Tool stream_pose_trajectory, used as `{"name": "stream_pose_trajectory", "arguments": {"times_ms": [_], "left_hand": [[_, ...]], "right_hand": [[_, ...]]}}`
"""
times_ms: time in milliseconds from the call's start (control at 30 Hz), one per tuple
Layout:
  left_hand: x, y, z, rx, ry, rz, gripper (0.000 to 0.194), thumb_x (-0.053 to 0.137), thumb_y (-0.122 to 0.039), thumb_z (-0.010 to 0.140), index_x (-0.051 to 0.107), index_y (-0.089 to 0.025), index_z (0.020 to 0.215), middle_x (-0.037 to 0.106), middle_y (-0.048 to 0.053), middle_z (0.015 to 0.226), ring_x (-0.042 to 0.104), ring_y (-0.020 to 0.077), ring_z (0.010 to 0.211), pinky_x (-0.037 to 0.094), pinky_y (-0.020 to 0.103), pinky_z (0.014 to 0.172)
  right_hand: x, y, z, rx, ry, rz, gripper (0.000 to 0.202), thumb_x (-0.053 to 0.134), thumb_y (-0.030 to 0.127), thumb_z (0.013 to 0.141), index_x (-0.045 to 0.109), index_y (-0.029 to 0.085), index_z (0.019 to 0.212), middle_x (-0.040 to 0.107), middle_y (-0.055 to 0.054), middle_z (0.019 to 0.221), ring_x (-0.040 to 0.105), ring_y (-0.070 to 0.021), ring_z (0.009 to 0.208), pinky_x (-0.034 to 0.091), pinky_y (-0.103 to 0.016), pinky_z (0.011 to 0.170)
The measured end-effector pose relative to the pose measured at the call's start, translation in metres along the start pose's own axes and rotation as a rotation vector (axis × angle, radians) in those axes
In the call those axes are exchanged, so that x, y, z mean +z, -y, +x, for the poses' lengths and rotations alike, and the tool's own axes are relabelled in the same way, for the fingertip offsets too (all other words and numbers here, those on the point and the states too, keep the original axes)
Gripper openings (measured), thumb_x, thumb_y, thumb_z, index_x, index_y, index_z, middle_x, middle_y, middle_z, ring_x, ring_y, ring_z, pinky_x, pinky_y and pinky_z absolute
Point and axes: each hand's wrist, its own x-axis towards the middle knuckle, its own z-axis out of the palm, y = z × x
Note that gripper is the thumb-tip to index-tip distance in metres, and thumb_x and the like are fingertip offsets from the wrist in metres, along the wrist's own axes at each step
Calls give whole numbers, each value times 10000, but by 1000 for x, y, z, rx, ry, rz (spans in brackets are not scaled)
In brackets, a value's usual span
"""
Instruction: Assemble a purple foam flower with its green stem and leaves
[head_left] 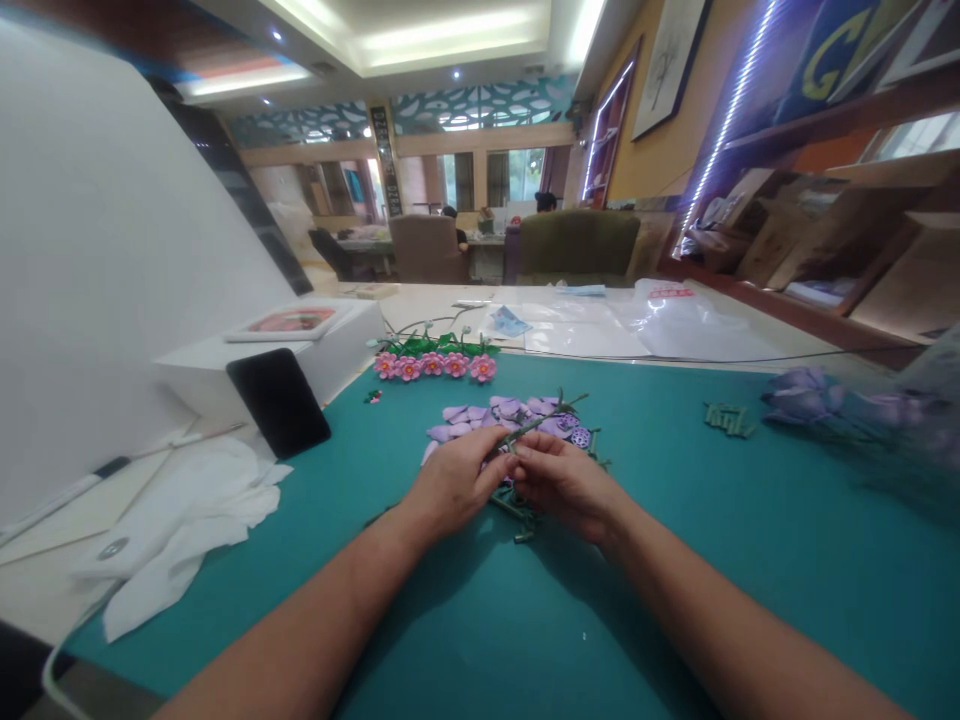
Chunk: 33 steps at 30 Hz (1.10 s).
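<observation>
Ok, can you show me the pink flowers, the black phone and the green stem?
Pink flowers (432,364), head view: the middle flower of the row.
Black phone (278,404), head view: the middle of its dark face.
Green stem (535,424), head view: partway along its visible length.

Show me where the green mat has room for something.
Bare mat lies between the right forearm and the small green pieces, and between the left forearm and the crumpled white material. It's crowded around the left hand and right hand, with purple petals and green stems.

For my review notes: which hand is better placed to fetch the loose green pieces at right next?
Probably the right hand: it lies nearer the green pieces; the left hand is farther.
</observation>
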Motion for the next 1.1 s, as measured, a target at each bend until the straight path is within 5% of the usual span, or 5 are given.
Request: {"name": "stream_pose_trajectory", "arguments": {"times_ms": [800, 1100], "left_hand": [[3, 2, 0, 22, 10, 240, 340, 371, -350, 978, 545, -184, 1219, 675, 91, 1171, 647, 219, 1044, 498, 298, 844], [9, 8, -2, 124, -94, 429, 359, 323, -366, 993, 535, -186, 1219, 707, 66, 1036, 681, 197, 907, 505, 263, 699]], "right_hand": [[12, 4, -5, -33, 3, -159, 374, 871, 420, 546, 623, 165, 658, 569, 58, 534, 447, -35, 455, 269, -167, 418], [16, 3, -8, -88, -18, -166, 395, 867, 440, 541, 603, 167, 651, 567, 53, 530, 449, -45, 471, 277, -187, 446]]}}
